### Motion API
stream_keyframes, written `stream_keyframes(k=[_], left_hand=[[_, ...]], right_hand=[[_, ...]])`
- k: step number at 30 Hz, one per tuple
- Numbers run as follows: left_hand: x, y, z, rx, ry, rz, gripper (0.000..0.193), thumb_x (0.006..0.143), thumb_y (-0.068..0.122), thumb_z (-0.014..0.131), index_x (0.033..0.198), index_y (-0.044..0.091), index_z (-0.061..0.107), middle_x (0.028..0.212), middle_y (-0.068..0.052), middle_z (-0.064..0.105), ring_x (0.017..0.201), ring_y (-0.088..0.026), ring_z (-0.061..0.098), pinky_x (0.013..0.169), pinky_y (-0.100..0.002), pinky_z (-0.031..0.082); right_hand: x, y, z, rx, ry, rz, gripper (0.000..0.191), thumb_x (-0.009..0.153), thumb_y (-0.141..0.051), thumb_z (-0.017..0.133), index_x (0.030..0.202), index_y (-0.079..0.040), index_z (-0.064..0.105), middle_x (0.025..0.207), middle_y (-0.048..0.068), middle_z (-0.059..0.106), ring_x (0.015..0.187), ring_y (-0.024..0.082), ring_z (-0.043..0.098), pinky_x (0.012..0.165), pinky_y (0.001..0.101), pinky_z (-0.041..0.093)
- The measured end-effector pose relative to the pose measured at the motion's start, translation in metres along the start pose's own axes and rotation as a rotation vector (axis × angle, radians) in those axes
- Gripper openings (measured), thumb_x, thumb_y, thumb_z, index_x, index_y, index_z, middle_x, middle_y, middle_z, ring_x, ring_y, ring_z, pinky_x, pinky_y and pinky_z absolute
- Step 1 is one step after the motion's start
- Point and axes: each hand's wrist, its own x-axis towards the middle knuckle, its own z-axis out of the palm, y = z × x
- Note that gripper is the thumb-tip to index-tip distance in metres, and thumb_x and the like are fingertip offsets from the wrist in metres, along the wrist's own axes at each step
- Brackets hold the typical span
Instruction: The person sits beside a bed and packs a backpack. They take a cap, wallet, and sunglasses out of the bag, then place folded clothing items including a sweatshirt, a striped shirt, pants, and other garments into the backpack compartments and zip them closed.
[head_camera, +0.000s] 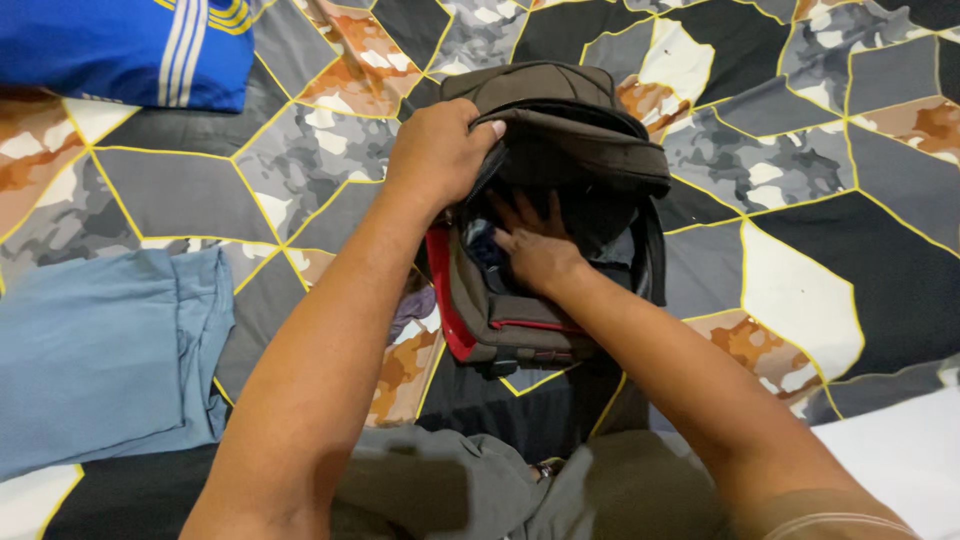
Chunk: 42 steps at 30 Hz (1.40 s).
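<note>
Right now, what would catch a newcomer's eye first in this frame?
The grey backpack with red trim at the centre: the left hand holds its top flap open while the right hand reaches inside. It lies on a bedspread of grey, orange and black shapes edged in yellow. Folded light blue cloth lies at left, and a bright blue striped garment at the top left corner.

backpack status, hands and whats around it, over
Left hand grips backpack flap, holding it open. Right hand flat inside, on dark contents. Light blue garment and blue striped garment lie apart, left.
</note>
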Motion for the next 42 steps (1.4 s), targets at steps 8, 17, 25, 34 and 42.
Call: stream_keyframes(k=[8,17,25,34,42], left_hand=[[0.040,-0.029,0.020,0.090,-0.039,-0.107,0.043,0.090,0.044,0.070,0.094,0.001,0.075,0.101,-0.026,0.071,0.100,-0.044,0.067,0.088,-0.051,0.052],[0.055,-0.017,0.035,0.086,-0.090,-0.335,0.043,0.089,0.041,0.071,0.108,0.003,0.074,0.115,-0.025,0.069,0.112,-0.041,0.066,0.094,-0.048,0.052],[0.057,-0.038,0.047,0.142,-0.141,-0.346,0.045,0.091,0.043,0.069,0.109,0.003,0.074,0.116,-0.025,0.069,0.113,-0.041,0.065,0.096,-0.048,0.051],[0.062,-0.055,0.065,0.209,-0.228,-0.259,0.052,0.094,0.048,0.066,0.106,-0.001,0.075,0.115,-0.028,0.068,0.112,-0.043,0.065,0.096,-0.049,0.051],[0.044,-0.055,0.063,0.140,-0.126,-0.306,0.052,0.090,0.049,0.068,0.104,-0.002,0.073,0.112,-0.030,0.067,0.109,-0.045,0.065,0.093,-0.051,0.050]], right_hand=[[0.018,-0.004,0.030,-0.174,0.040,0.038,0.045,0.094,-0.025,0.053,0.139,-0.020,0.060,0.169,0.009,0.020,0.155,0.036,0.020,0.114,0.0758,0.017],[-0.015,-0.007,0.006,-0.023,0.239,-0.069,0.076,0.077,-0.044,0.071,0.149,-0.025,0.053,0.162,0.010,0.031,0.138,0.034,0.038,0.111,0.0762,0.021],[0.020,-0.011,0.033,-0.100,0.106,0.040,0.065,0.089,-0.058,0.060,0.146,-0.026,0.054,0.158,0.004,0.037,0.145,0.030,0.034,0.115,0.0762,0.012],[0.019,-0.001,0.033,0.117,-0.094,0.172,0.061,0.094,-0.059,0.059,0.143,-0.023,0.059,0.146,0.011,0.054,0.144,0.032,0.041,0.120,0.0577,0.032],[0.014,-0.007,0.010,0.137,-0.090,0.187,0.066,0.088,-0.055,0.062,0.146,-0.025,0.054,0.149,0.011,0.051,0.138,0.034,0.041,0.111,0.0673,0.029]])
